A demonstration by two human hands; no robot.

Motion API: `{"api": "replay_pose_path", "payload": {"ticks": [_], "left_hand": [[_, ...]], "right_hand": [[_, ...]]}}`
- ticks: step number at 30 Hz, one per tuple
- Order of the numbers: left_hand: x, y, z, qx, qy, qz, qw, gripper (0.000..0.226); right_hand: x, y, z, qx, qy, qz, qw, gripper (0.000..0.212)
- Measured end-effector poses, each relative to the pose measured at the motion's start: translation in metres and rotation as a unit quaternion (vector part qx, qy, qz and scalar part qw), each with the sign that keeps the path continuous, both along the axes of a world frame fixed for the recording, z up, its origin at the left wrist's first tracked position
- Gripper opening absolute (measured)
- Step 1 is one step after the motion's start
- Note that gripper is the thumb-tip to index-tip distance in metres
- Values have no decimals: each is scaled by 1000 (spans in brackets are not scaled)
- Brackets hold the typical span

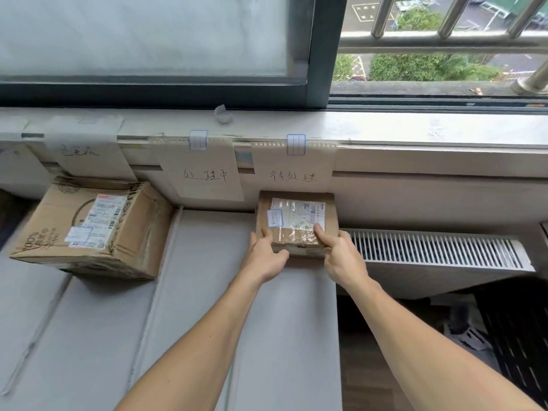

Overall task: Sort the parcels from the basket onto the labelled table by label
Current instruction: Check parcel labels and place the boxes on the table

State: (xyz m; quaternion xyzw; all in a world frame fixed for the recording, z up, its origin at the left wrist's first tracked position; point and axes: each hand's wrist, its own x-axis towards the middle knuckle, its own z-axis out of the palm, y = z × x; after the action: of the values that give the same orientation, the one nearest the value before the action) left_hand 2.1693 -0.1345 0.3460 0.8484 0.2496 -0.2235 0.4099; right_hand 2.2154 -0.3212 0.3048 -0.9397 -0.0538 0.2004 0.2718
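Note:
A small flat cardboard parcel [296, 221] with a white shipping label lies on the grey table [207, 292] at the far right, right under the right-hand paper sign [293, 173]. My left hand [264, 256] grips its near left corner, thumb on top. My right hand [341, 256] grips its near right corner, thumb pressed on the top face. A bigger cardboard box [92, 229] stands at the far left under the left-hand sign [83, 151]. Between them hangs the middle sign [204, 175], with bare table below it. The basket is out of view.
The signs hang from a window sill [385, 129] along the table's far edge. A white radiator grille [436, 247] sits to the right of the table, lower down. Dark floor with a black mat [519, 336] lies beyond the table's right edge.

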Motion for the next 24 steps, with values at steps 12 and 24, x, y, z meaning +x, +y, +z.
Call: {"api": "replay_pose_path", "payload": {"ticks": [12,24], "left_hand": [[-68,51,-1,-92,-64,-9,994,72],[-227,97,-36,-129,14,-1,992,60]], "right_hand": [[-90,8,39,3,-2,-67,998,89],[-283,92,20,-4,113,-50,992,68]]}}
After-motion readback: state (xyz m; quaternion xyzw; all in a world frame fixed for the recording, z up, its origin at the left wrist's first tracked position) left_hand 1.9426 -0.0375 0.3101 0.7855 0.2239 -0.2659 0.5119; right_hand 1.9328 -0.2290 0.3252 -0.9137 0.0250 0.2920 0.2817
